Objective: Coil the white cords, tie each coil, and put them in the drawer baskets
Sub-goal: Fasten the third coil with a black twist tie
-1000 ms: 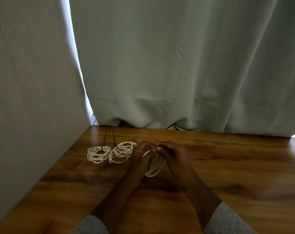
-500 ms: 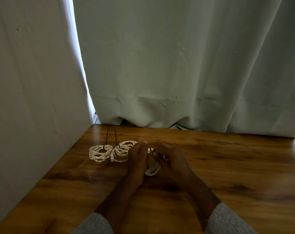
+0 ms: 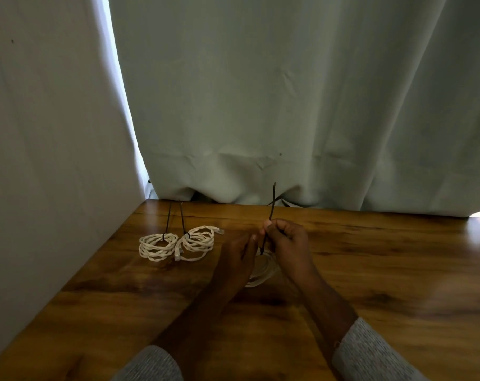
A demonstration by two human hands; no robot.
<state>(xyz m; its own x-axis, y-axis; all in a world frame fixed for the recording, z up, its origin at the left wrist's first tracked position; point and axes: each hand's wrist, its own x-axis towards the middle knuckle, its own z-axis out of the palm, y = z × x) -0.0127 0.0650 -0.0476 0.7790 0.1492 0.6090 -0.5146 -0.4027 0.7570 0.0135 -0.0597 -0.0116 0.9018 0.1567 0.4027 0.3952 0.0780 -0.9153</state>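
Two coiled white cords lie on the wooden table (image 3: 384,270): the left coil (image 3: 157,246) and the one beside it (image 3: 197,242), each bound with a thin black tie whose tail runs toward the curtain. A third white coil (image 3: 262,272) rests under my hands, mostly hidden. My right hand (image 3: 286,240) pinches a black tie (image 3: 271,204) that stands up from this coil. My left hand (image 3: 237,257) lies on the coil's left side, fingers pressed down on it.
A pale curtain (image 3: 288,105) hangs along the table's far edge. A light wall panel (image 3: 49,160) borders the table on the left. No drawer or basket is in view.
My right hand has pulled the black tie upward so it now stands above the third coil. Both hands have shifted slightly right, away from the two tied coils.
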